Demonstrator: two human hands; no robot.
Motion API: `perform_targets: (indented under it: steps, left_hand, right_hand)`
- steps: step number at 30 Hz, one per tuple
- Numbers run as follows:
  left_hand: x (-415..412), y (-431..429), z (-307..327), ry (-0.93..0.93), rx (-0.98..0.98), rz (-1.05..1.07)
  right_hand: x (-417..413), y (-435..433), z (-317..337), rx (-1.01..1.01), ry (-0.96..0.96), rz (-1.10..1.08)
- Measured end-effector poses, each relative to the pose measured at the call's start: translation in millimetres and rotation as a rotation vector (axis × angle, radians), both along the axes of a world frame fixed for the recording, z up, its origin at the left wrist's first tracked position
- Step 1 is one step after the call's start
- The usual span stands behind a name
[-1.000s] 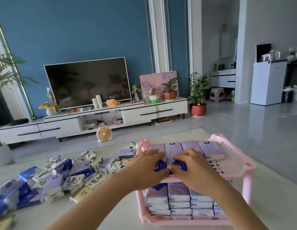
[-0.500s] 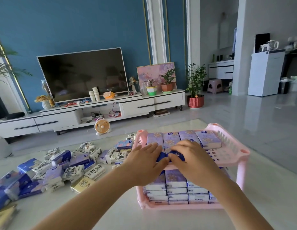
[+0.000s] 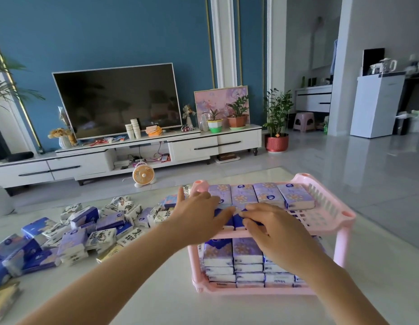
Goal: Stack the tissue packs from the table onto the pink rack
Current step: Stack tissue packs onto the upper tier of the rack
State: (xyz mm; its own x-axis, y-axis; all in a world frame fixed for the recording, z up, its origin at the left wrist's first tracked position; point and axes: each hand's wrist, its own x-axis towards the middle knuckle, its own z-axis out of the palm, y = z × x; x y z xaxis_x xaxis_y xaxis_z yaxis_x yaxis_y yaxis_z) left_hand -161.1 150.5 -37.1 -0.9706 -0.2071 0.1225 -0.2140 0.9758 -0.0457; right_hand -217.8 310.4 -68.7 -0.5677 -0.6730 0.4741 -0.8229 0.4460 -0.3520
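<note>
Both hands are on the top shelf of the pink rack (image 3: 330, 222), close to its front edge. The left hand (image 3: 199, 216) lies flat with straight, spread fingers and presses on the dark blue packs (image 3: 237, 220) there, so this grip is wide and holds nothing. The right hand (image 3: 274, 228) has bent fingers over the same packs. Its thumb is hidden, so I cannot tell if this grip pinches a pack or only pushes it.

Behind the hands, a row of four purple packs (image 3: 267, 194) fills the back edge of the shelf, side by side. Their long axis runs from the front edge to the back edge. The dark blue packs touch this row from the front, so I judge the step is to line up a second row.

The lower shelf (image 3: 247, 254) looks already full of stacks. The free place is at the front right corner of the top shelf, just beside the right hand.

The pile (image 3: 86, 228) of loose packs lies on the tabletop (image 3: 156, 289) to the left of the rack, well apart from the right hand and nearer to the left hand. So the left hand should probably fetch the next pack, turn its long axis front to back, and pass it rightward to the free corner
</note>
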Motion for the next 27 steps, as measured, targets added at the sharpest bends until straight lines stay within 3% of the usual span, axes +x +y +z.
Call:
perform_targets:
  steps: [3,8,17,21,23,27]
  left_hand:
    - [-21.7,-7.2,13.0,0.017,0.045,0.009]
    - [-48.1,-10.8,-11.8,-0.105,0.205,0.090]
    - [-48.7,-13.3,-18.8,-0.118,0.076,0.011]
    - [-38.3,-2.9,-4.4,-0.005,0.217,0.025]
    - [-30.8,3.5,2.8,0.037,0.276,-0.008]
    - [-18.9,12.8,-3.0,-0.081,0.162,-0.094]
  right_hand:
    - [0.7,-1.2,-1.0,0.028,0.033,-0.034]
    - [3.7,-1.6,-7.8,0.114,0.123,-0.049]
    - [6.7,-2.7,-17.7,0.109,0.239,-0.124]
    - [1.8,7.2,-0.4,-0.098,0.050,-0.056]
    - [-14.2,21.0,6.7,-0.143,0.088,-0.210]
    - [-31.9,36.3,15.1,0.158,0.049,-0.527]
